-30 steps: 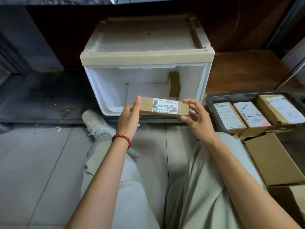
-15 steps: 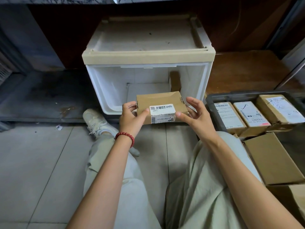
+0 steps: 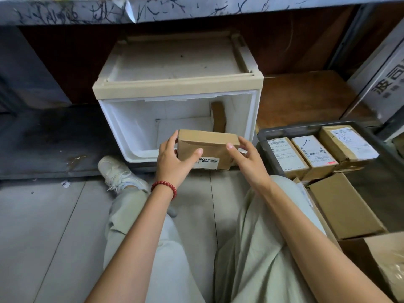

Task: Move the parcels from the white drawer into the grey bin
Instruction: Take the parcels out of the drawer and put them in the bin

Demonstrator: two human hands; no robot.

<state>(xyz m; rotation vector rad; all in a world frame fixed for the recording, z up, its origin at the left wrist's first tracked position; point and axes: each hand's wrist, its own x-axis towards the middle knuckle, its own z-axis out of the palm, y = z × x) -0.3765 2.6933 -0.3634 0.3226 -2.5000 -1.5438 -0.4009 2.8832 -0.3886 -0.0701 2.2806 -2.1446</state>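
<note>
1. A seated person holds a brown cardboard parcel (image 3: pixel 206 147) in front of the open mouth of the white drawer (image 3: pixel 122 127), just above its lower front lip.
2. The left hand (image 3: pixel 175 162), with a red bead bracelet (image 3: pixel 164 186) at the wrist, grips the parcel's left end: its fingers (image 3: pixel 173 137) wrap the far edge and the thumb lies across the near face.
3. The right hand (image 3: pixel 247 160) holds the opposite end, thumb pressed on the near face and fingers curled round the right edge.
4. A white label with black print sits low on the parcel's near face, its text upside down to the camera.
5. Inside the drawer, a second brown parcel (image 3: pixel 218 115) stands upright against the back right corner.
6. To the right of the drawer, close beside it, is the grey bin (image 3: pixel 306 128), with three labelled parcels (image 3: pixel 312 154) lying side by side in it.
7. Plain cardboard boxes (image 3: pixel 343 206) lie further right of the drawer and nearer the camera, beside the person's leg.
8. A white shoe (image 3: pixel 115 171) rests on the tiled floor (image 3: pixel 43 226) below the drawer's left front corner.
</note>
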